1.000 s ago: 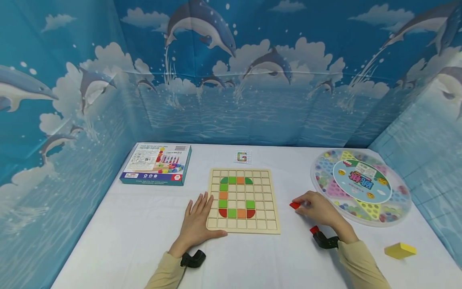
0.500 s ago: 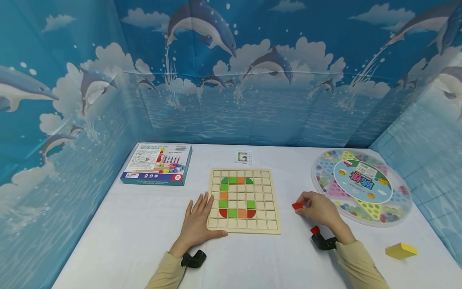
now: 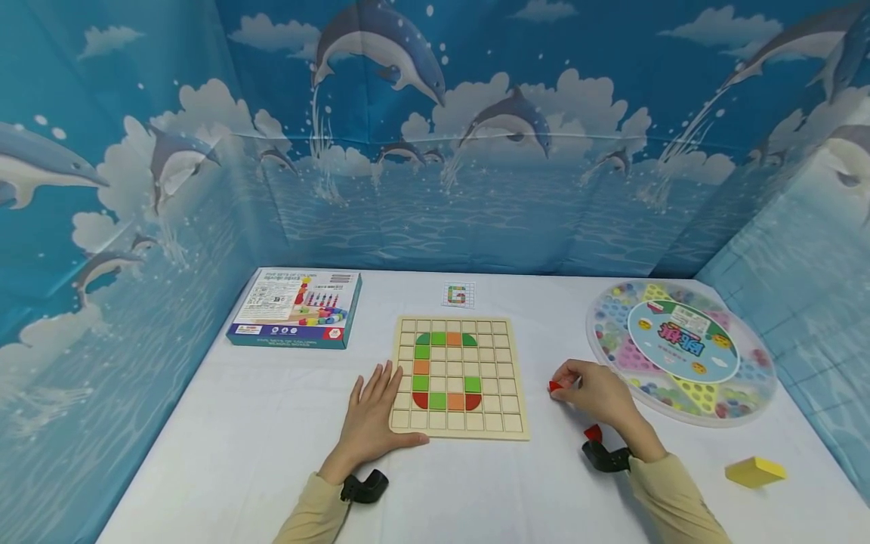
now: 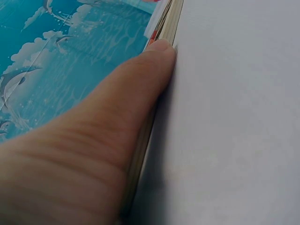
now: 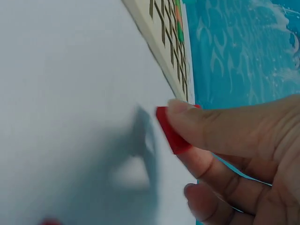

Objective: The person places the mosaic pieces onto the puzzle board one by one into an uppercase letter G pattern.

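A square wooden grid board point(image 3: 498, 355) lies flat in the middle of the table, with green, orange and red tiles point(image 3: 472, 402) set in its cells in a G-like outline. My left hand point(image 3: 370, 415) rests at the board's lower left corner, fingers spread over its left edge and thumb along the front edge. In the left wrist view the thumb point(image 4: 136, 79) lies against the board's side. Right of the board, my right hand point(image 3: 596, 394) pinches a small red block point(image 5: 173, 133) between thumb and fingers, over the white cloth. Another red block point(image 3: 593, 433) lies below that hand, near the wrist camera.
Behind the board lies a small pattern card point(image 3: 458, 295) with a G on a grid. A boxed toy set point(image 3: 294, 308) stands back left, and a round clear game case point(image 3: 682, 351) back right. A yellow block point(image 3: 754, 472) sits at the front right. Dolphin-print curtains surround the table.
My right hand has shifted only slightly, and the red block it pinches has turned a little between the fingers. The left hand and the board have stayed in place.
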{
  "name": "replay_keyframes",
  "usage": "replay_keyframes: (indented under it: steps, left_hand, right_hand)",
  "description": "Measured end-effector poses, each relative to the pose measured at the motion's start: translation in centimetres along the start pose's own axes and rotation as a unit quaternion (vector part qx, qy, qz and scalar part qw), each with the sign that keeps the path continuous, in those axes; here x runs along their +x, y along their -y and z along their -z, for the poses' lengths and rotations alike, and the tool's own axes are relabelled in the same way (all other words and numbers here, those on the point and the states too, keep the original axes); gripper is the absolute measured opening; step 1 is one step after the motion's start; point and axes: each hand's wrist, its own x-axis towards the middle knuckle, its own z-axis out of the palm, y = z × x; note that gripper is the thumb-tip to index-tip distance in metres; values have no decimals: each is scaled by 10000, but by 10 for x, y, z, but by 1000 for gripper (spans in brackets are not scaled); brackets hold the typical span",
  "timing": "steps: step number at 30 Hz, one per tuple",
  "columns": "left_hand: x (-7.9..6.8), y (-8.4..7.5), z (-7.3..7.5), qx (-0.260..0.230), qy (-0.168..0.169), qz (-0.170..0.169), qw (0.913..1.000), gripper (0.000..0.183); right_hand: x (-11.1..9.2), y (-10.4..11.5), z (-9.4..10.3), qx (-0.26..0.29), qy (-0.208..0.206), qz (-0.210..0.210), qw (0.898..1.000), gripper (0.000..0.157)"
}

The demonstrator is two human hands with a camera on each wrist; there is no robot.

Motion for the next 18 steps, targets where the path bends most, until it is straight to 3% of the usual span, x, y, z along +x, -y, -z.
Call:
replay_keyframes:
  steps: [9,18]
  left_hand:
    - [0,0,0,-9,-1,3,10000,117]
    - [0,0,0,-11,24,2,10000,117]
  right_hand:
    - [19,27,-24,355,-524,464,9969,11]
    - [37,60,-47,509,-340,687,9958,7]
